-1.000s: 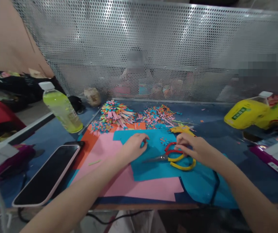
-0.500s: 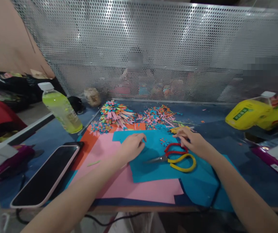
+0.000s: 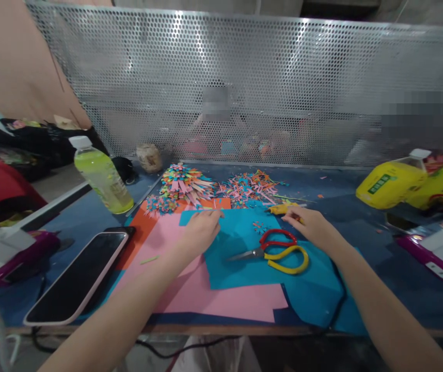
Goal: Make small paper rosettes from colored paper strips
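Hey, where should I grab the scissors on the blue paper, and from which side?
Probably by the red loop and yellow loop of the scissors, coming from the right. They lie flat, with the blades pointing left and the loops at the end nearer the right hand.

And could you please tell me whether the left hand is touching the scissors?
Apart: the head view shows blue paper between the left hand and the scissors.
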`<state>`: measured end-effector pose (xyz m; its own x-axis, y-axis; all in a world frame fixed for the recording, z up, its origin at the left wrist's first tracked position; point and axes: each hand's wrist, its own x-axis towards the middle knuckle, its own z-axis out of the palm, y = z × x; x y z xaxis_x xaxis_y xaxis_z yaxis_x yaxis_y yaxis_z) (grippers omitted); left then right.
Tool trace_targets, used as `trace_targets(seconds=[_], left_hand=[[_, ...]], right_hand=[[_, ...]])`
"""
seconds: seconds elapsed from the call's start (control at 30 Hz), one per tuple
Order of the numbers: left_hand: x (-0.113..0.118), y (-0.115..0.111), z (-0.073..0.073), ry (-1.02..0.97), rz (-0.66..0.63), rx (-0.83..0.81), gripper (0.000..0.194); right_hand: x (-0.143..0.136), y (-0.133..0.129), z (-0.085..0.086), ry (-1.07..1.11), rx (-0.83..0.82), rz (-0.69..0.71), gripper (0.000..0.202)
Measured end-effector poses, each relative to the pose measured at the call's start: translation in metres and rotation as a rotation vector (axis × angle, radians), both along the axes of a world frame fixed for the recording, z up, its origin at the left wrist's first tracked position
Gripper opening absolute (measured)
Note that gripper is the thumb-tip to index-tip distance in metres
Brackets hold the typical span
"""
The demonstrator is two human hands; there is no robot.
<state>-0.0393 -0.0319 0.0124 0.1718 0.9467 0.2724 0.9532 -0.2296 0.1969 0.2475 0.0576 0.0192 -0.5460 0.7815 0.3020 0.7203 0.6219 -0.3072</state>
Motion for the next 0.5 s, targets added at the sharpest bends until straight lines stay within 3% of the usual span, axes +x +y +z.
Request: trace_targets(seconds=[0.17, 0.5], left_hand=[[0.0, -0.001, -0.002, -0.023, 0.028, 0.038, 0.022], [0.013, 0.0, -0.008, 0.022, -0.044, -0.075, 0.023]], right_hand=[[0.004, 0.003, -0.003, 0.151, -0.104, 0.002, 0.008], [0.002, -0.004, 0.008, 0.38, -0.376, 0.06, 0.024]])
